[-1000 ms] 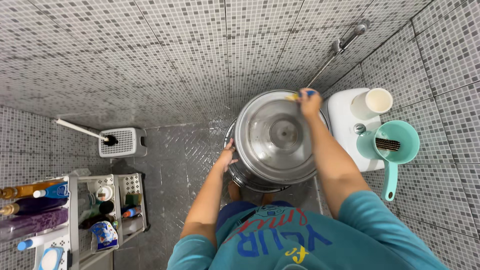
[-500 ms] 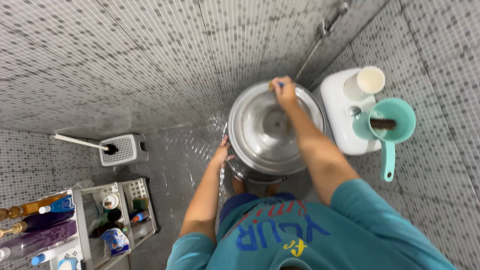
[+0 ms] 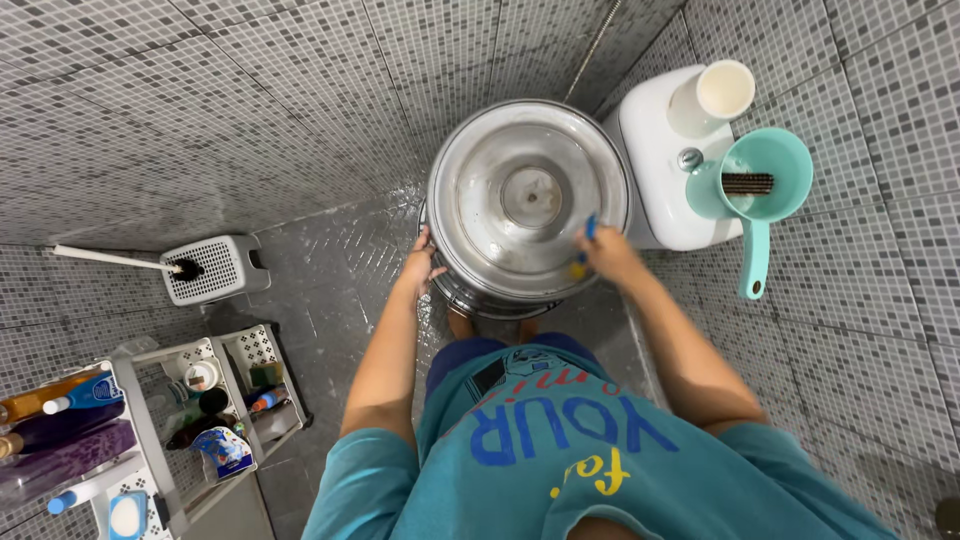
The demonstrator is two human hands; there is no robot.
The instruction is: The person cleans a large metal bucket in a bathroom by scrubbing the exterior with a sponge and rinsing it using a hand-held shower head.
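A large round steel pot (image 3: 527,200) stands upside down on the wet tiled floor, its shiny base facing me. My left hand (image 3: 419,266) presses on its left rim. My right hand (image 3: 607,254) holds a blue and yellow sponge (image 3: 585,245) against the near right edge of the pot's base. My bare feet show just below the pot.
A white toilet tank (image 3: 660,170) stands right of the pot, with a white cup (image 3: 718,92) and a teal ladle (image 3: 757,190) holding a dark brush. A toilet brush in a white holder (image 3: 210,268) sits left. A white rack (image 3: 215,400) of bottles is at lower left.
My right hand has swept the sponge from the far rim of the pot across to its near right edge. The camera view has tilted, lifting the pot higher in the picture.
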